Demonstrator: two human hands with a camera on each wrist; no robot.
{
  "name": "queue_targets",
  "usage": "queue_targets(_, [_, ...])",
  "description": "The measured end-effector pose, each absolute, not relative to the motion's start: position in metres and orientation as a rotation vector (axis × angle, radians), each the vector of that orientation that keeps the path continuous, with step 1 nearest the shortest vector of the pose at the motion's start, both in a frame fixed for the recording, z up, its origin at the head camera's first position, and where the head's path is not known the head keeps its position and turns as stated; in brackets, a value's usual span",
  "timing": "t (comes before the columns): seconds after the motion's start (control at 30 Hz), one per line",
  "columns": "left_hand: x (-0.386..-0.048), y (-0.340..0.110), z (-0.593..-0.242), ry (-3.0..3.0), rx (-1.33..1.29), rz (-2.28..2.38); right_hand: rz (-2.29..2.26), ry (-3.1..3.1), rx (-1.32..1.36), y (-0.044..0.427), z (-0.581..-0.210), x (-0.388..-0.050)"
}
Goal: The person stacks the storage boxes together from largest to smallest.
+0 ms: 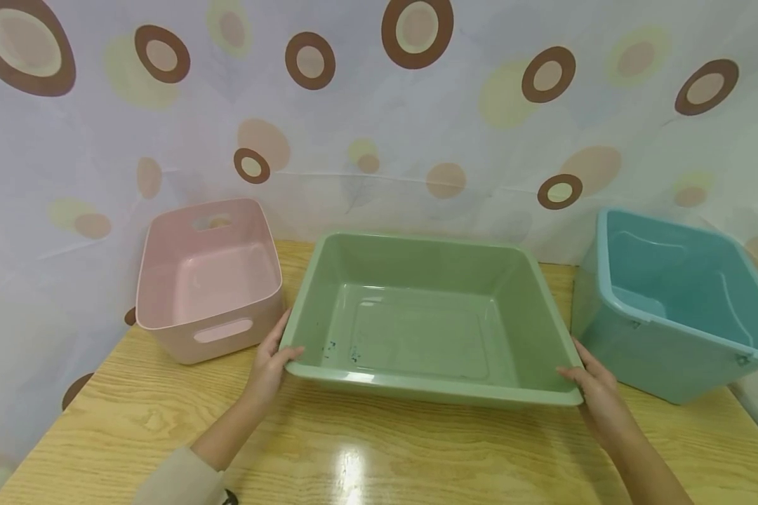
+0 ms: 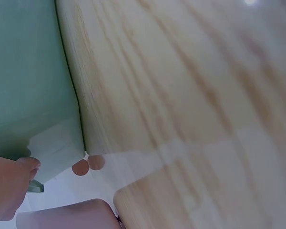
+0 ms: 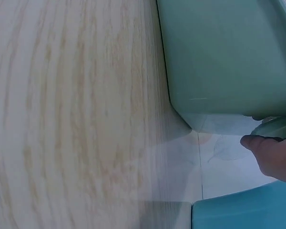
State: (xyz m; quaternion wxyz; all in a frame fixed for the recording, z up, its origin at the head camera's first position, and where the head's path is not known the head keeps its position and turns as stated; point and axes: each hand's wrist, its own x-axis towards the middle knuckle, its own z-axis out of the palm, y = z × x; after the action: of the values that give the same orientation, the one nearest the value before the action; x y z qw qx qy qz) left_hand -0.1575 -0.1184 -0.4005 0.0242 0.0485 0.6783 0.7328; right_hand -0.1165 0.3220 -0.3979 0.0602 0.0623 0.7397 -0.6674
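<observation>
A wide green plastic basin (image 1: pixel 417 337) sits in the middle of the wooden table, with a few dark blue marks on its inner floor at the left. My left hand (image 1: pixel 270 365) grips its near left corner, thumb over the rim and fingers beneath. At the near right corner my right hand (image 1: pixel 596 393) holds the rim in the same manner. The left wrist view shows the left hand (image 2: pixel 12 186) at the rim beside the basin's outer wall (image 2: pixel 33 86). In the right wrist view, the right hand (image 3: pixel 276 155) pinches the rim.
Left of the basin stands a pink basket (image 1: pixel 211 280) with handle slots. A deeper blue-green bin (image 1: pixel 663 344) stands close on the right. Behind them hangs a white cloth (image 1: pixel 366 112) patterned with circles. The wooden table (image 1: pixel 417 456) extends in front of the basin.
</observation>
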Motion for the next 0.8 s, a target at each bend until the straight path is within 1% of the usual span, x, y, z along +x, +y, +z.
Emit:
queue_targets(0.17, [-0.154,-0.123,-0.397,2.069,0.14,2.3,-1.943,2.265,0.212,0.32,-0.393,-0.117])
queue_targets(0.3, [-0.153,-0.127,-0.395,2.06,0.167,2.323,-1.976,2.279,0.194,0.32,-0.39,-0.118])
queue_targets(0.53, [-0.152,-0.136,-0.396,2.075,0.177,2.337,-2.059,2.332,0.077,0.325,-0.386,-0.116])
queue_targets(0.8, [-0.148,-0.149,-0.396,2.075,0.19,2.366,-1.982,2.537,-0.036,0.322,-0.378,-0.114])
